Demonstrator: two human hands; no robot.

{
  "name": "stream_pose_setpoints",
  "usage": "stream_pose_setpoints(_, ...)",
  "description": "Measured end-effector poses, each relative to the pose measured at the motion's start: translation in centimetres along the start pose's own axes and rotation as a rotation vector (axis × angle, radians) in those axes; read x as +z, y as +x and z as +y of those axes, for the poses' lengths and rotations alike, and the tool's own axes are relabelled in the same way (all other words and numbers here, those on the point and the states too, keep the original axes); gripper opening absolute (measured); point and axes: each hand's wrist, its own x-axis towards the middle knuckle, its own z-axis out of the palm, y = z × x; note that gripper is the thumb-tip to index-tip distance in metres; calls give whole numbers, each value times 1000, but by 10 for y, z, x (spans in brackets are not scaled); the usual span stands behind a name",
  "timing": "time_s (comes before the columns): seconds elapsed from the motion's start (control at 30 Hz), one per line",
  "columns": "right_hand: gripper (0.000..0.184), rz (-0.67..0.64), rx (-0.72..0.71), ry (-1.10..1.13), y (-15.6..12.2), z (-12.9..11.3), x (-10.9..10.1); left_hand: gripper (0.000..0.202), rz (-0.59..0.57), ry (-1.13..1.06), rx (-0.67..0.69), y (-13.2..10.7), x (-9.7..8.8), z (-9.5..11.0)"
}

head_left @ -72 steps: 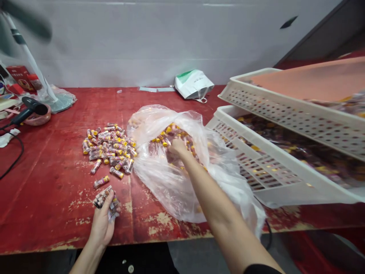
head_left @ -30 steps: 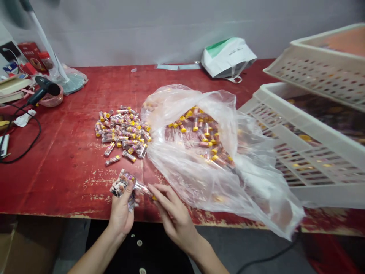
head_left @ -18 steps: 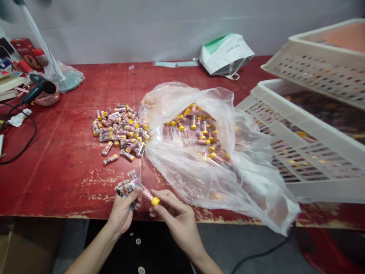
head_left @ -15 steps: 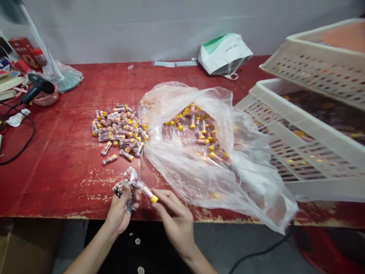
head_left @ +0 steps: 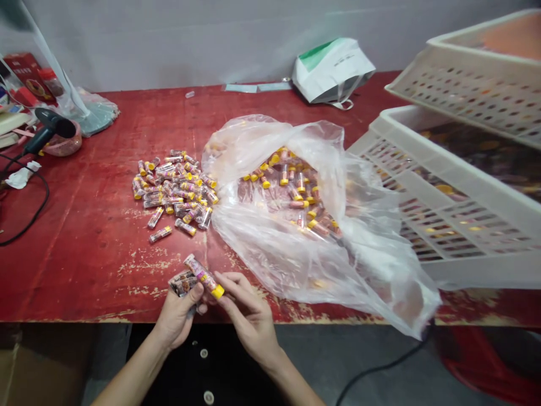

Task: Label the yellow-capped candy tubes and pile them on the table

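Note:
Just over the table's front edge, a small clear tube with a yellow cap (head_left: 205, 278) is wrapped in a printed plastic sleeve. My right hand (head_left: 249, 313) pinches it near the cap. My left hand (head_left: 180, 316) grips several flat printed sleeves (head_left: 182, 283) under the thumb, and its fingers are beside the tube. Beyond my hands lies a loose pile of sleeved tubes (head_left: 175, 189). To its right, an open clear plastic bag (head_left: 270, 259) holds many bare tubes with yellow caps (head_left: 298, 183).
White plastic crates (head_left: 465, 186) are stacked at the right, with tubes in the lower one. A white and green bag (head_left: 332, 73) stands by the wall. At the left are a black handheld device (head_left: 51, 127) with a cable and a lamp base (head_left: 99, 115). The red table (head_left: 97, 242) has worn paint.
The printed sleeve now covers most of the tube, where before it sat at the far end. My right hand has moved slightly left with the tube. The view has shifted a little.

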Motion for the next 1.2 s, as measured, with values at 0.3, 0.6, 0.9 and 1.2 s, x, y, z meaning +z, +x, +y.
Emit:
stream_pose_setpoints(0.3,34,68,-188,-159,11,-5,0,36,216,-30,138,-9,13,-5)
stream_pose_setpoints(0.6,26,179,-199,-177,16,-5,7,41,249,-65,111,-8,16,-2)
stream_pose_setpoints(0.9,14,163,-36,-95,49,25,15,40,294,-19,260,31,12,10)
stream_pose_setpoints(1.2,26,315,50,-482,218,13,-42,18,372,-180,130,60,-20,31)
